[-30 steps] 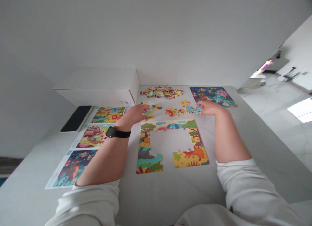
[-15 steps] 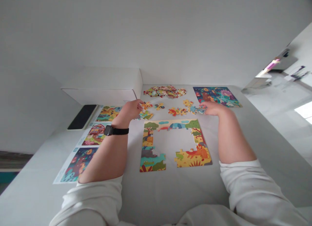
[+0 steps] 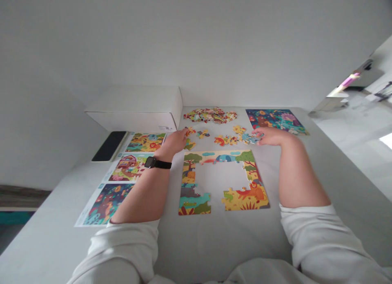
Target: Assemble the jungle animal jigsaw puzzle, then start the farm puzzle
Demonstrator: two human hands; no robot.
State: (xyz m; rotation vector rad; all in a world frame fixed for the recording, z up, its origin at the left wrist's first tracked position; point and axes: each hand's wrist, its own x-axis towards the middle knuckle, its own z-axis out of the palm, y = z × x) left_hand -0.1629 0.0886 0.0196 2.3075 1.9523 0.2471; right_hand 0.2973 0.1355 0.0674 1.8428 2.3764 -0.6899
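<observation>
A colourful jigsaw frame (image 3: 222, 180) lies half built on the white table (image 3: 214, 243), its middle and part of the bottom edge unfilled. My left hand (image 3: 175, 142), with a black watch on the wrist, reaches to loose pieces (image 3: 192, 137) just above the frame's top left corner, fingers curled on a piece. My right hand (image 3: 267, 136) rests among loose pieces (image 3: 237, 137) above the frame's top right corner, fingertips pinched on one of them.
A heap of unsorted pieces (image 3: 210, 115) lies at the back. A finished dark puzzle (image 3: 275, 120) sits back right. A white box (image 3: 137, 108), a black phone (image 3: 109, 145) and a sheet of picture guides (image 3: 122, 175) are on the left.
My left hand lifted off the loose pieces, drew slightly left, then came back to them. The view has shifted a little, so everything sits further right. My right hand stays in place.
</observation>
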